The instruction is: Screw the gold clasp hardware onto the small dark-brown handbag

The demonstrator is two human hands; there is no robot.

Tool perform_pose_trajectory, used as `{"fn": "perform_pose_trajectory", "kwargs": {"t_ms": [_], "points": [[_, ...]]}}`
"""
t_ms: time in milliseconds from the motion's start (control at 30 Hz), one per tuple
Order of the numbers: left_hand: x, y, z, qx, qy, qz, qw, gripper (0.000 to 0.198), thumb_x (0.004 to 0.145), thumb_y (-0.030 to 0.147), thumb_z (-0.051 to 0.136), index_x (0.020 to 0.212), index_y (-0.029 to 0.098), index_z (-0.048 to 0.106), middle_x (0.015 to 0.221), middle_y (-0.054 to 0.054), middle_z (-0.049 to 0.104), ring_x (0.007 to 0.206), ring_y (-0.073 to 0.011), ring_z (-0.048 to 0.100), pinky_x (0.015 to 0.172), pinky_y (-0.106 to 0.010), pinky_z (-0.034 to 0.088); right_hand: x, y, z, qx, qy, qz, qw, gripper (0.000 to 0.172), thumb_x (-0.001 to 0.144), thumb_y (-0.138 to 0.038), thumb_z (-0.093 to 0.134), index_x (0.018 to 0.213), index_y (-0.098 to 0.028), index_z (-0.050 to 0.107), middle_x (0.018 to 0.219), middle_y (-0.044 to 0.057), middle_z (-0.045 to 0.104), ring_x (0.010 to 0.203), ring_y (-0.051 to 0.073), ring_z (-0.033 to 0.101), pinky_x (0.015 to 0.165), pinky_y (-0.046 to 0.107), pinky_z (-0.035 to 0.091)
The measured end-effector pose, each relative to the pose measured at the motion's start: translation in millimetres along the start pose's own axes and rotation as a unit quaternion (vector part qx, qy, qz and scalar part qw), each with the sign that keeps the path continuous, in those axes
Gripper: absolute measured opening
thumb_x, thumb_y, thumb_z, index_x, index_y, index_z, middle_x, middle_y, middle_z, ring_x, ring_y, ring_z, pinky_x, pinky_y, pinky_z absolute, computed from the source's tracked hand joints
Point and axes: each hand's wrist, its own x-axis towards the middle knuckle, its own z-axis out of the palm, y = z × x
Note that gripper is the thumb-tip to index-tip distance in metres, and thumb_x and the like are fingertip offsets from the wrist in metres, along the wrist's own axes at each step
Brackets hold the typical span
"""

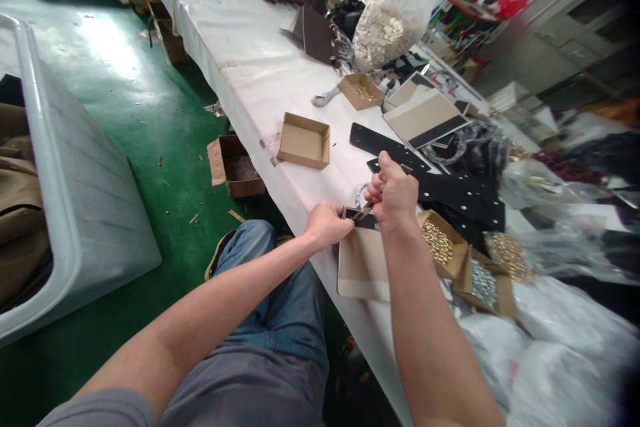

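Note:
My left hand point(327, 223) is closed, with its fingertips gripping the dark-banded end of a flat beige panel point(363, 263) at the table's near edge. My right hand point(393, 193) is wrapped round a slim metal hand tool point(363, 212), whose exact kind I cannot make out. The tool's tip points down at the panel's dark band, close to my left fingertips. Part of the panel is hidden behind my right forearm. A clear plastic ring point(360, 195) lies just beyond the tool. Black strips with metal studs point(463, 193) lie to the right of my right hand.
Cardboard boxes hold gold fasteners point(437, 243) and silver fasteners point(483, 283). An open cardboard box point(305, 140) sits farther up the white table point(240, 47). More beige panels point(425, 117) and a large plastic bag point(385, 27) stand beyond. A grey bin point(100, 200) is at left.

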Motion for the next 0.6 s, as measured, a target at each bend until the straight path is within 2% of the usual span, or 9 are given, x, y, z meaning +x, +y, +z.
{"fn": "perform_pose_trajectory", "kwargs": {"t_ms": [200,400,600], "points": [[-2,3,-0.8,0.015,0.003,0.001,1.0,0.013,0.085,0.02,0.077,0.074,0.016,0.079,0.064,0.001,0.059,0.066,-0.0166,0.056,0.057,-0.029,0.029,-9,2,5,-0.035,-0.025,-0.023,0.999,0.074,0.092,-0.063,0.096,0.065,-0.027,0.038,0.054,-0.007,0.031,0.043,0.01,0.027,0.035,0.026,0.023],[-4,6,-4.7,0.015,-0.003,-0.006,1.0,0.014,0.086,0.017,0.079,0.073,0.015,0.079,0.063,-0.001,0.06,0.067,-0.0176,0.058,0.06,-0.03,0.032,-19,4,10,-0.047,-0.024,-0.043,0.998,0.076,0.088,-0.068,0.098,0.063,-0.028,0.04,0.053,-0.007,0.032,0.042,0.01,0.029,0.035,0.029,0.023],[-3,3,-5.3,-0.021,-0.011,-0.031,0.999,0.021,0.086,0.02,0.082,0.067,0.016,0.074,0.062,-0.001,0.058,0.063,-0.0164,0.056,0.055,-0.03,0.028,-36,14,7,-0.07,-0.012,-0.13,0.989,0.075,0.101,-0.068,0.088,0.06,-0.026,0.041,0.053,-0.005,0.036,0.043,0.011,0.034,0.038,0.03,0.027]]}}
